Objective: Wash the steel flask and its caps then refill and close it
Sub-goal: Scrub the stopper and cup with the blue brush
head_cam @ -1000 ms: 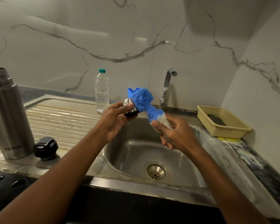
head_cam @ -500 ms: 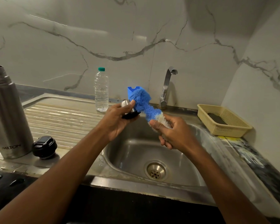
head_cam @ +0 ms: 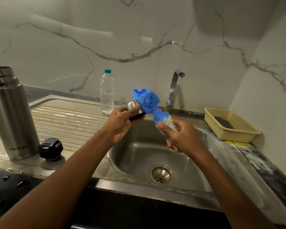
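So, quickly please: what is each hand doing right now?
Left hand: holding the steel flask cap.
Right hand: holding the blue bottle brush.

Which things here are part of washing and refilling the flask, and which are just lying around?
Part of the job:
steel flask
black inner cap
steel outer cap, held by the left hand
blue brush, held by the right hand
tap
sink

Lying about:
plastic water bottle
yellow basket
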Available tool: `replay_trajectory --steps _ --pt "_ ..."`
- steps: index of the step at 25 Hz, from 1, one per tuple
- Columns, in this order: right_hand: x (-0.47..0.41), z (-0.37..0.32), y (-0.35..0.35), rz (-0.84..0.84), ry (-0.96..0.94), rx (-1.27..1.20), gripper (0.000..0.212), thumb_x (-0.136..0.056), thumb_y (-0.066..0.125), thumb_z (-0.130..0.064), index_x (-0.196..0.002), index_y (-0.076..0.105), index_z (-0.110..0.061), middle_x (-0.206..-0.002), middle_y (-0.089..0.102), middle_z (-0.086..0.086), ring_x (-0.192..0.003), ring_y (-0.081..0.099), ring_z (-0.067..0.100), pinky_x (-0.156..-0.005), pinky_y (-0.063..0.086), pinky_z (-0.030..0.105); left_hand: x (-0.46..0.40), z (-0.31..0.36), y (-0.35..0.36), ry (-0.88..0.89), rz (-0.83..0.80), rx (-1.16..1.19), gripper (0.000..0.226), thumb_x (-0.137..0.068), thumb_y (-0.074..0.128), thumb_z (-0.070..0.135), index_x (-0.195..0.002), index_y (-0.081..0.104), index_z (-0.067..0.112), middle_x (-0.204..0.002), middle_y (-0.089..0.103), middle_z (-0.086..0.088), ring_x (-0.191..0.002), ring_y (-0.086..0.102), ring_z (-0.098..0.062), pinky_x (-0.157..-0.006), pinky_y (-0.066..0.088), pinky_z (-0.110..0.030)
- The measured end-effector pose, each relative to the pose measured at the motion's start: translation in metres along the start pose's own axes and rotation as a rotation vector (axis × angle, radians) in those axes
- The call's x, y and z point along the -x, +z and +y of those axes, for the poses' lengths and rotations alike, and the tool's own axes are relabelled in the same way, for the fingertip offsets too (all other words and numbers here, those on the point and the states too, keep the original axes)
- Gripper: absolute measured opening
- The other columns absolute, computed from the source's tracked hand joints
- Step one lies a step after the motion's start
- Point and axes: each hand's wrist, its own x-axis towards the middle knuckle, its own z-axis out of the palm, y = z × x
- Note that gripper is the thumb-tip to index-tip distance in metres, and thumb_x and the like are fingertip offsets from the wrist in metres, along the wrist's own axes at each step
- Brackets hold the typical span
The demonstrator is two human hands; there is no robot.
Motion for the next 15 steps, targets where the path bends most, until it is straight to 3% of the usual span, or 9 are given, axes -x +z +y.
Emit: replay_trajectory --steps 5,9,15 --pt "-0.0009 0.0029 -0.0039 0.031 0.036 0.026 0.022 -0.096 0.065 -0.045 -0.101 0.065 -0.023 -0.057 0.065 0.010 -0.039 0.050 0.017 -0.040 0.042 0.026 -0.0008 0.0003 0.0023 0.013 -0.013 -0.009 0.046 -0.075 0.076 0.017 -0.112 0.059 -0.004 -0.129 0.064 -0.024 -0.119 0.067 -0.035 -0.092 0.061 -0.039" --pt "-0.0003 -0.0021 -0.0067 -0.044 0.016 -0.078 0.027 -0.094 0.065 -0.046 -0.101 0.066 -0.021 -0.060 0.064 0.015 -0.040 0.046 0.022 -0.039 0.040 0.026 -0.0037 0.0021 -0.0013 0.024 0.021 0.058 0.060 -0.076 0.076 0.013 -0.129 0.054 -0.004 -0.136 0.060 -0.027 -0.121 0.066 -0.035 -0.095 0.059 -0.041" --pt "-0.0004 -0.0014 -0.0057 0.015 0.051 -0.047 0.029 -0.095 0.064 -0.047 -0.105 0.065 -0.019 -0.058 0.064 0.008 -0.039 0.047 0.017 -0.039 0.040 0.026 -0.0026 -0.0011 0.0016 0.025 -0.001 -0.023 0.050 -0.079 0.074 0.014 -0.124 0.062 -0.003 -0.119 0.070 -0.018 -0.111 0.070 -0.029 -0.096 0.059 -0.040"
